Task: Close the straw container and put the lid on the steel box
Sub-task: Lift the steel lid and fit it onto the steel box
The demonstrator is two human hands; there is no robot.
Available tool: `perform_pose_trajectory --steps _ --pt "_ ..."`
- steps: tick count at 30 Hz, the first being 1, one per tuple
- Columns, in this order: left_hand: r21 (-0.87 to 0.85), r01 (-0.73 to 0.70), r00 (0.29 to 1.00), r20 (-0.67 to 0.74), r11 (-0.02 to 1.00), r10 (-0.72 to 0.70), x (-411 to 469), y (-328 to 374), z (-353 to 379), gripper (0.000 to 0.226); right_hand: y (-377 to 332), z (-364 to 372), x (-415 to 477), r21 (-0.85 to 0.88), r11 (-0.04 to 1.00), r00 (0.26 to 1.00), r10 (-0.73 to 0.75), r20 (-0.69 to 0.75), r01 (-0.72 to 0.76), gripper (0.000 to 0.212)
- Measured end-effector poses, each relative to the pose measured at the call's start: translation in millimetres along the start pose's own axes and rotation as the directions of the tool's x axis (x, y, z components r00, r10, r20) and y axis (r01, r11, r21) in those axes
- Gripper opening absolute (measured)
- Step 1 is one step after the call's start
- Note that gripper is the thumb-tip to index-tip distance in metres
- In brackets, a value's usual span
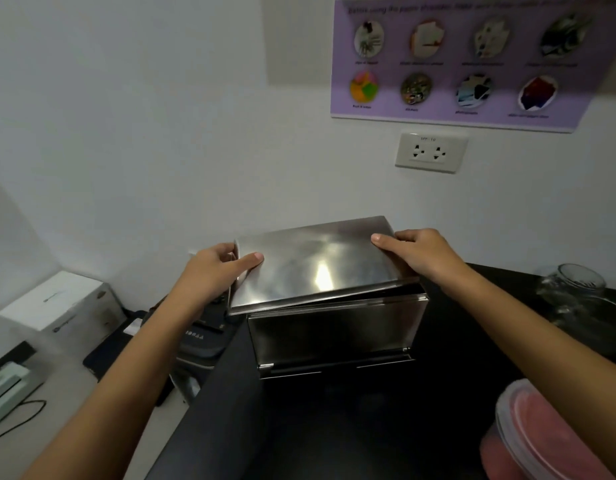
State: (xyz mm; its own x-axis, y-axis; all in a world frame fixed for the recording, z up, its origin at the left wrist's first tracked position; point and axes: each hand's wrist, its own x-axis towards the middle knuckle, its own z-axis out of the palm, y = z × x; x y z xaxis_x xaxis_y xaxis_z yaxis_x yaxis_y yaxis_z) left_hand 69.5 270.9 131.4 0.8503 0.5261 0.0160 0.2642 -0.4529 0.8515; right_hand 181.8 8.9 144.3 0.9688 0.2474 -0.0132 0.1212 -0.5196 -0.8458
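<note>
While both hands, left [216, 271] and right [421, 252], grip the lid [317, 261] ends just above the steel box [334, 334] on the tabletop [334, 427], it sits skewed and could snag or slip off.

Brushed, glossy metal with a bright glare makes up the lid [317, 263] and the steel box [334, 327], which stands on a smooth dark counter [334, 427], with a clear glass jar [573, 289] at three o'clock and a translucent pink plastic tub [535, 441] at five.
</note>
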Motion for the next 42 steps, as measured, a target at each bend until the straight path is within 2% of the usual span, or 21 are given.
perform_pose_trajectory --steps 3,5,9,14,22,26,30,34,38,42 --pt "0.031 0.023 0.999 0.048 0.999 -0.024 5.1 -1.6 4.0 0.037 1.9 1.1 0.7 -0.034 0.999 0.999 0.039 -0.005 -0.039 0.049" --pt "0.094 0.028 0.996 0.08 0.995 -0.036 5.4 -4.3 6.8 0.024 4.4 3.4 -1.0 -0.05 0.997 0.998 0.064 -0.002 -0.064 0.051" --pt "0.123 0.003 0.993 0.114 0.992 -0.017 3.4 -6.3 12.2 0.036 9.2 4.4 -1.9 -0.05 0.996 0.997 0.076 -0.011 -0.077 0.049" --pt "0.178 -0.004 0.993 0.116 0.984 -0.017 5.3 1.3 19.3 0.04 10.6 0.7 -0.5 -0.089 0.992 0.996 0.088 -0.014 -0.089 0.053" --pt "0.182 -0.023 0.989 0.145 0.983 -0.004 8.9 3.4 22.7 0.031 16.9 -0.2 0.5 -0.107 0.99 0.996 0.092 -0.006 -0.092 0.055" --pt "0.231 -0.034 0.992 0.127 0.972 0.005 9.8 5.2 25.4 0.038 18.5 -2.0 3.8 -0.141 0.988 0.998 0.057 -0.021 -0.059 0.053" --pt "0.241 -0.043 0.993 0.121 0.97 0.013 10.3 6.0 26.4 0.041 19.9 -3.6 6.7 -0.228 0.973 1.0 0.02 -0.015 -0.023 0.052" --pt "0.262 -0.052 0.994 0.104 0.964 0.026 10.0 4.3 26.6 0.041 22.4 -3.4 9.7 -0.365 0.93 0.999 -0.041 -0.004 0.036 0.062" --pt "0.265 -0.063 0.996 0.083 0.962 0.043 9.4 5.6 29.0 0.042 23.2 -1.6 11.9 -0.512 0.857 0.997 -0.023 0.072 0.057 0.061" --pt "0.252 -0.054 0.997 0.072 0.966 0.037 8.9 5.5 29.1 0.043 24.1 -3.4 12.9 -0.552 0.83 0.993 -0.016 0.119 0.079 0.062"
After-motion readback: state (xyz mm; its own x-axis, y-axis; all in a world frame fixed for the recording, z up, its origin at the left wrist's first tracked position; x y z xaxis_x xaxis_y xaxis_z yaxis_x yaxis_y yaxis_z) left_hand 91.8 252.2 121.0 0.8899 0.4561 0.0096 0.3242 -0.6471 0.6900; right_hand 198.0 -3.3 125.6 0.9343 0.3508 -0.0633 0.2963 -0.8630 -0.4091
